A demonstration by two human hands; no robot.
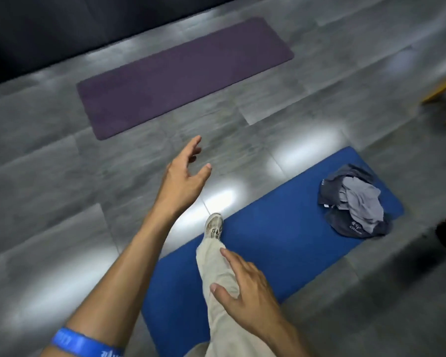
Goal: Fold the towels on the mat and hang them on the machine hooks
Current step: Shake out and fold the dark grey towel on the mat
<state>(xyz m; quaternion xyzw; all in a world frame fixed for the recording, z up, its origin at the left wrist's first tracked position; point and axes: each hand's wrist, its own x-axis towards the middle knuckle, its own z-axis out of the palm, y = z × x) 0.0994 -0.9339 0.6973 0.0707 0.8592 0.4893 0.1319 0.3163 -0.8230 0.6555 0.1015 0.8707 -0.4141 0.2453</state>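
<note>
While towels (pixel 353 202) lie crumpled on blue mat (pixel 281 222), left hand (pixel 183 176) and right hand (pixel 245 287) hang relaxed (nothing held).

Person seen from a head-worn camera — both forearms are showing bare, with no sleeves reaching into view. The left hand (pixel 184 173) and right hand (pixel 245 284) are wearing no gloves or rings. A bright blue band with pale lettering (pixel 84 343) is circling the left arm. One leg is wearing loose beige fabric trousers (pixel 216 269) — ending in a pale grey-and-tan laced trainer (pixel 213 225).
</note>
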